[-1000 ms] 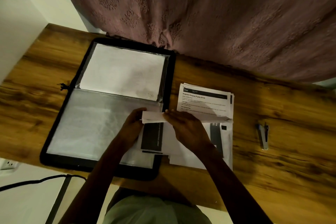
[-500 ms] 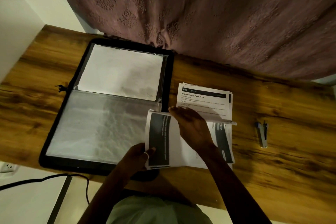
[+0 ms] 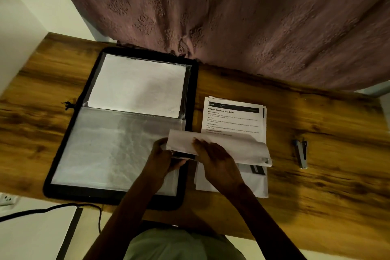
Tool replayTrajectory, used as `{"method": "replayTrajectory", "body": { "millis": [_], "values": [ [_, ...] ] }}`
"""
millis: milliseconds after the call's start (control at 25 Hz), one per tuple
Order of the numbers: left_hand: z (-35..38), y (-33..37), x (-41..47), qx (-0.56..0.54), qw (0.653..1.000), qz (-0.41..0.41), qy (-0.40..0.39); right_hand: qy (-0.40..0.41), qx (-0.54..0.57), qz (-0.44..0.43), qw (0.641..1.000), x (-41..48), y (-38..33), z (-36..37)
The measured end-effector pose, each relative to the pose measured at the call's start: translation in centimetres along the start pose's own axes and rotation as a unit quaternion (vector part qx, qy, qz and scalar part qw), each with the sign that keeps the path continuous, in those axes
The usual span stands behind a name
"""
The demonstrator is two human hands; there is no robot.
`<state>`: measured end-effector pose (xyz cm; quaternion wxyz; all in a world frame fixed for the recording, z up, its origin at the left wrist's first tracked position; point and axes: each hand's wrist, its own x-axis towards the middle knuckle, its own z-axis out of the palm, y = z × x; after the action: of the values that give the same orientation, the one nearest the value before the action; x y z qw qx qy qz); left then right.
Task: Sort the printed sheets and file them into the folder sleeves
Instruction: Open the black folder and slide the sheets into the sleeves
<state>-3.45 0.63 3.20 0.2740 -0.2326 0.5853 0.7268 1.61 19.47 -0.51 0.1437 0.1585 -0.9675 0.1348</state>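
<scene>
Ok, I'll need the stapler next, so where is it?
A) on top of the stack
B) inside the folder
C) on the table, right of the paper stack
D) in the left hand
C: the stapler lies on the table, right of the paper stack and apart from it; the left hand grips a sheet.

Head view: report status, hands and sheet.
Left hand pinches the curled sheet at its left end; right hand rests on it. Sheet over the stack, not in the folder. Stapler lies clear, far right.
</scene>
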Motion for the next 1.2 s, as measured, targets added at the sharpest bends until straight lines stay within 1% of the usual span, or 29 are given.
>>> {"method": "replayTrajectory", "body": {
  "millis": [40,120,200,360,400,440,520,600,680,760,800,840,880,920,960,1080,1120,1200],
  "values": [
    [0.0,-0.2,0.0,0.005,1.000,0.009,0.016,0.012,-0.006,-0.005,1.000,-0.1,0.1,0.1],
    [-0.1,-0.9,0.1,0.007,0.999,0.038,0.015,0.026,-0.013,-0.025,0.999,-0.6,0.3,0.6],
    [-0.3,-1.1,-0.1,0.019,0.999,0.040,0.014,0.022,-0.011,-0.044,0.999,-1.2,0.7,1.4],
    [-0.1,-1.0,-0.2,-0.034,0.998,-0.033,0.041,-0.014,-0.006,-0.048,0.999,-1.6,1.0,1.9],
    [-0.2,-1.1,0.0,-0.034,0.997,-0.043,0.047,-0.023,-0.011,-0.048,0.999,-1.5,1.1,1.9],
    [-0.3,-1.4,0.2,-0.006,0.998,-0.039,0.049,-0.030,-0.016,-0.048,0.998,-1.5,1.2,1.9],
    [-0.7,-2.3,0.7,0.093,0.995,0.004,0.041,-0.047,-0.013,-0.050,0.998,-1.6,1.3,1.9],
    [-0.9,-3.0,1.2,0.151,0.987,0.027,0.051,-0.062,0.005,-0.050,0.997,-1.9,1.2,2.0],
    [-0.9,-2.8,1.2,0.148,0.987,0.030,0.061,-0.054,0.029,-0.023,0.998,-1.5,1.2,1.5],
    [-1.0,-2.5,1.2,0.123,0.990,0.043,0.046,-0.039,0.035,0.038,0.998,0.2,2.0,0.5],
    [-1.1,-2.4,1.2,0.116,0.992,0.047,0.036,-0.059,0.025,0.069,0.996,1.5,2.5,-0.1],
    [-1.1,-2.3,1.2,0.108,0.993,0.045,0.029,-0.108,0.013,0.093,0.990,2.7,3.2,-0.8],
    [-1.1,-2.3,1.3,0.104,0.994,0.038,0.025,-0.176,0.014,0.108,0.978,3.8,3.8,-1.4],
    [-1.1,-2.2,1.3,0.102,0.994,0.028,0.022,-0.239,0.033,0.119,0.963,4.7,4.2,-1.8],
    [-1.1,-2.1,1.4,0.105,0.994,0.015,0.020,-0.283,0.060,0.126,0.949,5.2,4.4,-2.0],
    [-1.2,-1.9,1.4,0.113,0.994,0.002,-0.009,-0.347,0.153,0.162,0.911,6.4,4.8,-2.2],
    [-1.1,-1.9,1.4,0.116,0.993,0.001,-0.029,-0.372,0.171,0.176,0.896,6.9,5.0,-2.2],
    [-0.9,-1.9,1.2,0.123,0.990,-0.002,-0.065,-0.427,0.171,0.187,0.868,7.9,5.8,-2.2]
  ]
}}
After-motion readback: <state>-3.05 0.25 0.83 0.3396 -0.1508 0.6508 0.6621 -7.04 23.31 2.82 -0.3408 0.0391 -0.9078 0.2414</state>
